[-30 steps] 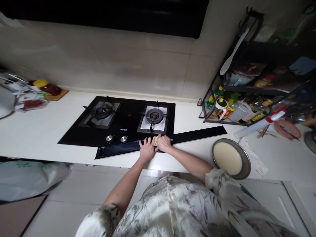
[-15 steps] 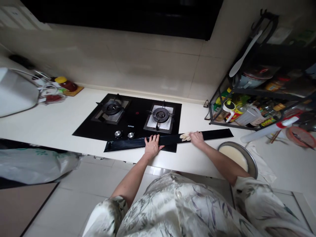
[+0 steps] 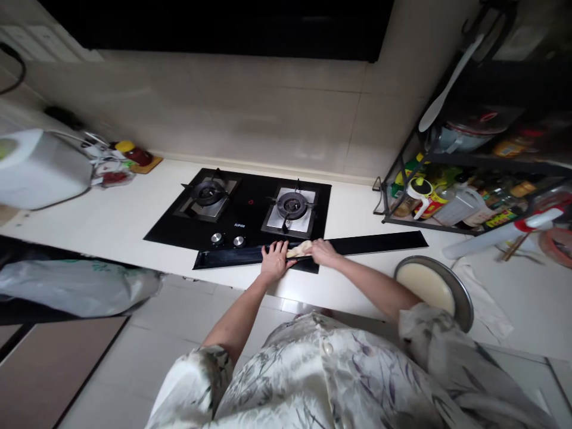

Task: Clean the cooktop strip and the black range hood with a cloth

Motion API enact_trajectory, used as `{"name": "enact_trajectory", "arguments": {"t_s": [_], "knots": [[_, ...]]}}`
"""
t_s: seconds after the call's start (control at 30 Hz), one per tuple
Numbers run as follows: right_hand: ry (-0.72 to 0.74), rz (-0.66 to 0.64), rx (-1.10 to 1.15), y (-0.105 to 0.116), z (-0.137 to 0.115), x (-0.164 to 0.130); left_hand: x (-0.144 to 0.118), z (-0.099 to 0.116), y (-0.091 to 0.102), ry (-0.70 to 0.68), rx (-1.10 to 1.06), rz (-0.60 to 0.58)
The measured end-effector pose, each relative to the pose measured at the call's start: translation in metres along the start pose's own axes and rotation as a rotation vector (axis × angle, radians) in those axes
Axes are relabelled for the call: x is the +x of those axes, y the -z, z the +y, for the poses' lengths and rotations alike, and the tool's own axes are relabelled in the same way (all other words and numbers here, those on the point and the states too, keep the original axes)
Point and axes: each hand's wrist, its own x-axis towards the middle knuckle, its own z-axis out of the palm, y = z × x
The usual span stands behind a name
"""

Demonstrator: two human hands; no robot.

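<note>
Pale tiled wall (image 3: 250, 113) fills the upper frame above my white counter (image 3: 111, 220); grey floor tiles (image 3: 147, 333) lie lower left (light is dim).

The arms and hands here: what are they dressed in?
Both hands, left hand and right hand, are bare: no gloves, and no rings or watch that can be made out. The forearms are uncovered. Loose short sleeves of a pale shirt with a grey leaf print cover the upper arms.
</note>
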Motion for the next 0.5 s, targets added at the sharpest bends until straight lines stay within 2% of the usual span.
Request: {"name": "enact_trajectory", "arguments": {"t_s": [0.07, 0.17, 0.23, 0.27, 0.33, 0.5], "knots": [[-0.018, -0.013, -0.016, 0.003, 0.043, -0.015, 0.0, 0.0, 0.0, 0.004, -0.004, 0.001], [-0.153, -0.009, -0.069, 0.007, 0.106, -0.039, 0.0, 0.0, -0.001, 0.007, -0.014, -0.005], [-0.184, 0.014, -0.11, 0.008, 0.125, -0.047, 0.0, 0.0, -0.001, 0.008, -0.019, -0.003], [-0.178, 0.026, -0.117, 0.007, 0.124, -0.047, 0.0, 0.0, -0.001, 0.009, -0.022, 0.0], [-0.153, 0.04, -0.103, 0.004, 0.103, -0.037, -0.001, 0.0, -0.001, 0.012, -0.026, 0.008], [-0.104, 0.049, -0.025, -0.008, 0.0, 0.019, -0.001, 0.001, 0.0, 0.02, -0.016, 0.002]]}}
